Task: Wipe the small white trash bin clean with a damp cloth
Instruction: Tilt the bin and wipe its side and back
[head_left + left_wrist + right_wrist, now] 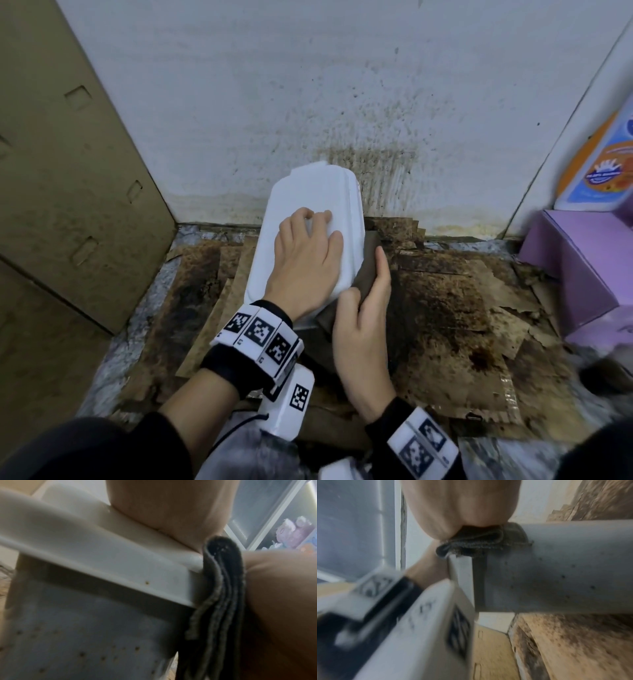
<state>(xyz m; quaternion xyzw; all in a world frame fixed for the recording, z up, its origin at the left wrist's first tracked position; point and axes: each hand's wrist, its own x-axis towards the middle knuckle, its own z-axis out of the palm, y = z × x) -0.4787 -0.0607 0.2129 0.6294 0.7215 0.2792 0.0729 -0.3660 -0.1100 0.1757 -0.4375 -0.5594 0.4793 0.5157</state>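
Note:
The small white trash bin stands on the floor against the wall with its lid closed. My left hand lies flat on the lid, fingers spread and pressing down. My right hand holds a folded dark cloth against the bin's right side, with the thumb on the near edge and the fingers along the cloth. In the left wrist view the cloth is sandwiched between the bin's rim and my right palm. The right wrist view shows the cloth bunched at the lid's edge; small dark specks dot the bin's wall.
A tall cardboard panel leans close on the left. The white wall behind is spattered with dark stains. Stained cardboard sheets cover the floor. A purple box and an orange-and-blue package stand at the right.

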